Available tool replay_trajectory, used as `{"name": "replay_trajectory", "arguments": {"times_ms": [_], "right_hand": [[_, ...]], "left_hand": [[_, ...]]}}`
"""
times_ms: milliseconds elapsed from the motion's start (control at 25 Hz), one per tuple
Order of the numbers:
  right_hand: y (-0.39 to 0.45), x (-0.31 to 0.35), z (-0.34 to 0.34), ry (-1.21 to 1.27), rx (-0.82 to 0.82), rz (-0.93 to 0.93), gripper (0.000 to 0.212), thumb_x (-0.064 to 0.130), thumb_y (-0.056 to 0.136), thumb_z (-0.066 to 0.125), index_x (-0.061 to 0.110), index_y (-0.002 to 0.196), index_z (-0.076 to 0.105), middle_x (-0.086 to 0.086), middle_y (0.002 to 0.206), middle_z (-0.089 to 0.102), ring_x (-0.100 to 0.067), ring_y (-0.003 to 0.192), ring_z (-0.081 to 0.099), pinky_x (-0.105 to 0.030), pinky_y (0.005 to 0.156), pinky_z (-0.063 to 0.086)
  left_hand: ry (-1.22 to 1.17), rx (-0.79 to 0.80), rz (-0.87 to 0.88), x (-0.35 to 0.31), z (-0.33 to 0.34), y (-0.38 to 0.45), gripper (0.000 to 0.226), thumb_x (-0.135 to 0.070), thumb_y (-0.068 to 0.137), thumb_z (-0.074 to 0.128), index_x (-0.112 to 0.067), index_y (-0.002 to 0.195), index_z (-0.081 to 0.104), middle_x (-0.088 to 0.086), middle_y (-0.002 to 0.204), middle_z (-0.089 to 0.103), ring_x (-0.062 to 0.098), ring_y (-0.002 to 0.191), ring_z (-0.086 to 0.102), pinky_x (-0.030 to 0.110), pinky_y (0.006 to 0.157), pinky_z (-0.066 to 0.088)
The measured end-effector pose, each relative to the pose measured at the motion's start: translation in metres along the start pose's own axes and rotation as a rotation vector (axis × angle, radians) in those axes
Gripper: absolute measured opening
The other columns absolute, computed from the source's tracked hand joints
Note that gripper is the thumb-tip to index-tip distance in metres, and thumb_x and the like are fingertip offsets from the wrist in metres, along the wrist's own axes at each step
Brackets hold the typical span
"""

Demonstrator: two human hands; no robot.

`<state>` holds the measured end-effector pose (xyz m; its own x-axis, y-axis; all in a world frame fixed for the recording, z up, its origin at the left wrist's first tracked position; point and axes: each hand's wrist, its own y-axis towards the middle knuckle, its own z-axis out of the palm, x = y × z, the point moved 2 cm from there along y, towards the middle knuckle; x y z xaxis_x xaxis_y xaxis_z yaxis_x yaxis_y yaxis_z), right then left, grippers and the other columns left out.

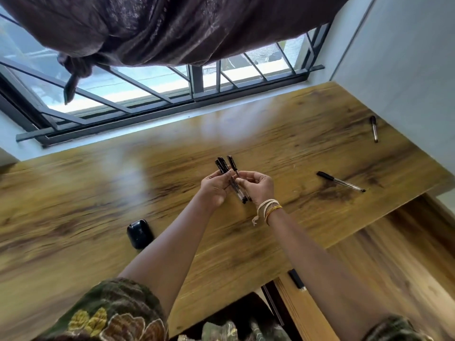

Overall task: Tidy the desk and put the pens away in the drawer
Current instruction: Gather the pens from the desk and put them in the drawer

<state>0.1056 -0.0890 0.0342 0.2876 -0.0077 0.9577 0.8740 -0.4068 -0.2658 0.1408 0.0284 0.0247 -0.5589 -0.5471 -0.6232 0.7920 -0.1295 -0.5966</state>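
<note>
On the wooden worktop [98, 205] under the window, the left hand [213, 190] and right hand [258, 187] close their fingers round a bundle of pens [231, 175] (gathering, I judge). Next calls for fetching the near pen [341, 181] and far pen [374, 128].

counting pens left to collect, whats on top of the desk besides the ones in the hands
On the desk: one pen right of the hands, another pen near the far right wall, and a small black case. The forearms cover part of the surface.
</note>
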Motion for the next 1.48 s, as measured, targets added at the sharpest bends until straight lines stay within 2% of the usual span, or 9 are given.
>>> {"name": "replay_trajectory", "arguments": {"times_ms": [160,320,480,720,880,1000,1160,1280,1480], "right_hand": [[-0.023,0.001,-0.005,0.0,0.092,0.031,0.021,-0.002,0.073,0.077,0.005,0.092,0.072,-0.005,0.076,0.07,-0.013,0.069,0.067,-0.021,0.068,0.058],[-0.036,0.004,-0.023,-0.052,0.169,0.028,0.019,0.004,0.074,0.079,0.013,0.086,0.067,0.001,0.065,0.06,-0.012,0.063,0.06,-0.022,0.062,0.053],[-0.024,0.002,-0.066,-0.15,0.037,-0.024,0.015,0.025,0.081,0.075,0.013,0.082,0.066,-0.001,0.068,0.061,-0.015,0.062,0.056,-0.028,0.058,0.048],[0.021,-0.01,-0.168,-1.114,-0.387,-0.196,0.034,0.019,0.088,0.056,0.013,0.122,0.057,-0.015,0.126,0.054,-0.035,0.116,0.05,-0.042,0.096,0.043],[0.042,-0.022,-0.226,-1.351,-0.253,0.01,0.051,0.016,0.09,0.046,0.016,0.141,0.036,-0.01,0.145,0.037,-0.034,0.131,0.04,-0.048,0.103,0.037],[0.046,-0.022,-0.24,-1.469,-0.231,-0.061,0.039,0.011,0.092,0.041,0.013,0.13,0.049,-0.012,0.134,0.047,-0.033,0.122,0.047,-0.046,0.096,0.041],[0.037,-0.023,-0.227,-1.256,-0.291,-0.229,0.022,0.006,0.089,0.053,0.006,0.107,0.066,-0.016,0.109,0.059,-0.035,0.105,0.057,-0.039,0.089,0.048],[0.022,-0.019,-0.193,-0.838,-0.177,-0.146,0.018,0.009,0.087,0.063,0.006,0.104,0.071,-0.013,0.103,0.069,-0.024,0.096,0.063,-0.025,0.084,0.048],[0.003,-0.017,-0.13,-0.318,0.013,0.008,0.007,0.008,0.081,0.073,0.011,0.088,0.071,-0.005,0.077,0.07,-0.015,0.067,0.064,-0.031,0.067,0.057]], "left_hand": [[0.0,0.074,-0.031,0.007,-0.005,-0.017,0.021,0.007,0.088,0.061,0.007,0.109,0.06,0.021,0.092,0.065,0.021,0.055,0.07,0.029,0.055,0.059],[0.062,0.165,-0.067,0.017,-0.007,-0.029,0.009,0.008,0.087,0.06,0.006,0.095,0.063,0.02,0.089,0.068,0.023,0.062,0.071,0.032,0.063,0.06],[0.123,0.187,-0.094,0.03,0.012,-0.032,0.008,0.006,0.089,0.058,0.005,0.092,0.065,0.012,0.074,0.074,0.019,0.065,0.073,0.032,0.062,0.061],[0.123,0.115,-0.134,0.064,0.046,-0.03,0.02,0.007,0.09,0.057,0.008,0.11,0.059,0.014,0.086,0.071,0.02,0.071,0.072,0.034,0.068,0.059],[0.133,0.08,-0.147,0.078,0.048,-0.031,0.03,0.008,0.089,0.059,0.01,0.119,0.057,0.016,0.093,0.07,0.024,0.082,0.07,0.039,0.074,0.056],[0.133,0.061,-0.15,0.081,0.046,-0.029,0.032,0.008,0.089,0.059,0.011,0.121,0.056,0.016,0.091,0.07,0.024,0.081,0.07,0.04,0.073,0.055],[0.128,0.072,-0.153,0.082,0.05,-0.029,0.034,0.008,0.089,0.059,0.012,0.122,0.056,0.017,0.093,0.069,0.026,0.083,0.07,0.041,0.077,0.055],[0.101,0.113,-0.159,0.082,0.058,-0.033,0.03,0.007,0.089,0.059,0.01,0.119,0.056,0.017,0.093,0.068,0.026,0.085,0.069,0.041,0.077,0.056],[0.062,0.119,-0.134,0.077,0.072,-0.029,0.016,0.004,0.09,0.06,0.003,0.105,0.058,0.017,0.086,0.069,0.026,0.068,0.072,0.039,0.054,0.059]]}}
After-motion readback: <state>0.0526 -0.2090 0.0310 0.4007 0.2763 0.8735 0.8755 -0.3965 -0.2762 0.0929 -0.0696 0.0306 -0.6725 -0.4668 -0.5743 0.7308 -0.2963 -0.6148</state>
